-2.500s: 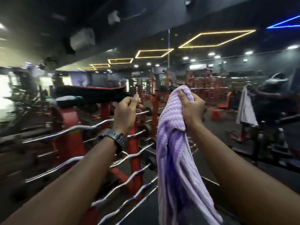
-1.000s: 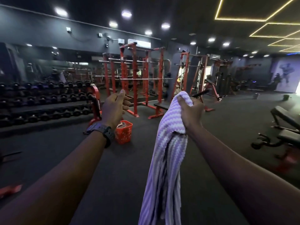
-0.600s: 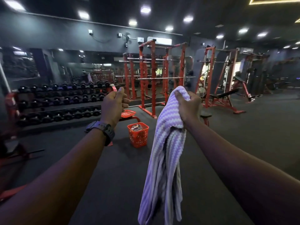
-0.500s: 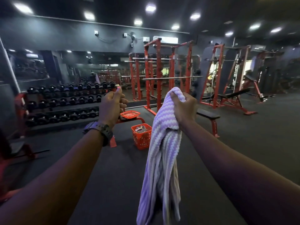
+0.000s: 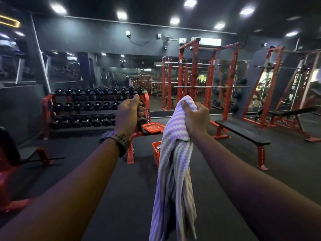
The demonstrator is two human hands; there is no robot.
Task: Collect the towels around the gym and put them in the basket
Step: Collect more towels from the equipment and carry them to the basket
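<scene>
My right hand [image 5: 197,118] grips the top of a purple-and-white zigzag towel [image 5: 173,171], which hangs down in front of me at arm's length. My left hand [image 5: 127,115] is raised beside it in a fist with the thumb up and holds nothing; a dark watch sits on that wrist. The red mesh basket [image 5: 155,153] stands on the floor straight ahead, between my two arms. The hanging towel hides its right side. Some cloth shows inside the basket.
A red flat bench [image 5: 132,150] with a red mesh tray [image 5: 152,127] on it stands just behind the basket. A dumbbell rack [image 5: 83,108] lines the mirrored wall at left. Another bench [image 5: 243,132] and red squat racks [image 5: 208,80] stand at right. Dark rubber floor lies ahead.
The view has swung from a bar rack round to the dumbbell wall, and the basket has come closer and more central. My right hand keeps hold of the towel; my left stays a fist.
</scene>
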